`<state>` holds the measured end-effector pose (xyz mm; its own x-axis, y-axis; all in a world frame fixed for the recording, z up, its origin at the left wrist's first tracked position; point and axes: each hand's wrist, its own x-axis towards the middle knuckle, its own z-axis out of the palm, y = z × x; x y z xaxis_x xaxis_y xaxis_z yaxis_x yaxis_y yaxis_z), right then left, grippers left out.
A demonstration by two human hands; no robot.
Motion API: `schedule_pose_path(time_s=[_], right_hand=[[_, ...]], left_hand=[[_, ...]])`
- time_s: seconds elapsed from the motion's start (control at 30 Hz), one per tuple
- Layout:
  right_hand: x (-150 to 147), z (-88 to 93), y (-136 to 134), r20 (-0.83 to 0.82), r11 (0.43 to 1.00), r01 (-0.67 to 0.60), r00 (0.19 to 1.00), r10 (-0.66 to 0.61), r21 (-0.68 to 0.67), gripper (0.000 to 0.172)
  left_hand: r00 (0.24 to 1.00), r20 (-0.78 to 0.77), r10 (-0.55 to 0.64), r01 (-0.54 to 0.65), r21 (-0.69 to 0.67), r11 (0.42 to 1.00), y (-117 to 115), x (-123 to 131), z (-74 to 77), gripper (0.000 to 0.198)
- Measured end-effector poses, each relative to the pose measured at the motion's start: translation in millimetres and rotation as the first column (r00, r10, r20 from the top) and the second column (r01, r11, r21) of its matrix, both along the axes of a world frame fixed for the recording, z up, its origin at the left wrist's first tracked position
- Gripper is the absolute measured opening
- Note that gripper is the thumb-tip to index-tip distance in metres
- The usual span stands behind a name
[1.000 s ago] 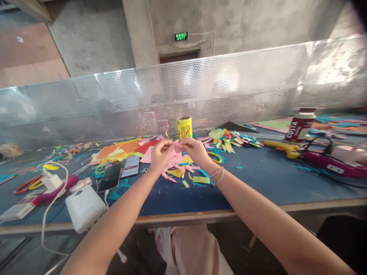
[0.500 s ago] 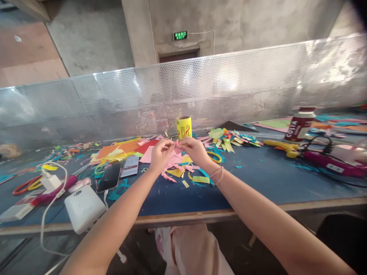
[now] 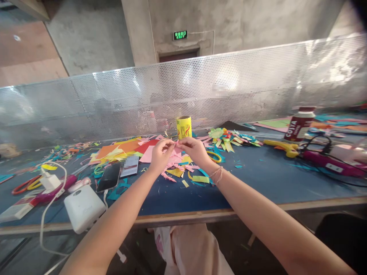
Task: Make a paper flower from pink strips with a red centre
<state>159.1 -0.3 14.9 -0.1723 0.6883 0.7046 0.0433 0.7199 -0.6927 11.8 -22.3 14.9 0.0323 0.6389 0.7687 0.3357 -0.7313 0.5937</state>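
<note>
Both hands meet above a heap of coloured paper in the middle of the table. Between their fingertips is a small piece of pink paper (image 3: 177, 144), mostly covered by the fingers. My left hand (image 3: 161, 153) pinches it from the left, and my right hand (image 3: 195, 149) pinches it from the right. Just behind them stands a yellow cardboard tube (image 3: 184, 127), upright. Below the hands lie pink paper scraps (image 3: 172, 161) and yellow strips (image 3: 200, 178). A yellow scissor handle (image 3: 214, 156) shows beside my right wrist.
Two phones (image 3: 109, 177), a white power bank (image 3: 84, 208) with cables, and a purple power strip (image 3: 59, 190) lie left. Right are paper flowers (image 3: 229, 138), a yellow glue gun (image 3: 283, 147) and a Costa bottle (image 3: 299, 124). A perforated metal screen (image 3: 129, 103) borders the back.
Almost nothing differs. Both hands stay pinched together at the same place, with only a very slight shift of the fingers on the pink paper.
</note>
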Motion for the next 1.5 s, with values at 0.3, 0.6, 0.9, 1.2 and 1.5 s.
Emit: schedule_pose_path(time_s=[0.3,0.6,0.9,1.2,1.5], right_hand=[[-1.5,-3.1,1.7,-0.090,0.990,-0.099,0.992,0.090,-0.100,0.022],[-0.3,-3.5,1.1,-0.046,0.995,-0.074,0.996,0.071,-0.070,0.023],[0.5,-2.6,0.8,0.027,1.000,-0.013,1.000,0.013,0.007,0.021],[1.0,-4.8,3.5,0.081,0.994,0.081,0.993,-0.087,0.079,0.012],[2.4,-5.4,2.9,0.142,0.968,0.143,0.974,-0.174,0.208,0.004]], left_hand=[[0.995,-0.092,0.024,-0.014,0.105,0.994,-1.8,-1.7,-0.5,0.011],[0.984,-0.165,0.061,-0.040,0.129,0.991,-0.9,-1.2,-0.2,0.011],[0.983,-0.182,0.034,-0.017,0.099,0.995,-1.5,-1.6,-0.5,0.013],[0.994,-0.072,-0.085,0.085,-0.002,0.996,-3.1,-1.7,-0.6,0.010],[0.979,0.133,-0.155,0.181,-0.209,0.961,2.7,-0.7,-1.2,0.015]])
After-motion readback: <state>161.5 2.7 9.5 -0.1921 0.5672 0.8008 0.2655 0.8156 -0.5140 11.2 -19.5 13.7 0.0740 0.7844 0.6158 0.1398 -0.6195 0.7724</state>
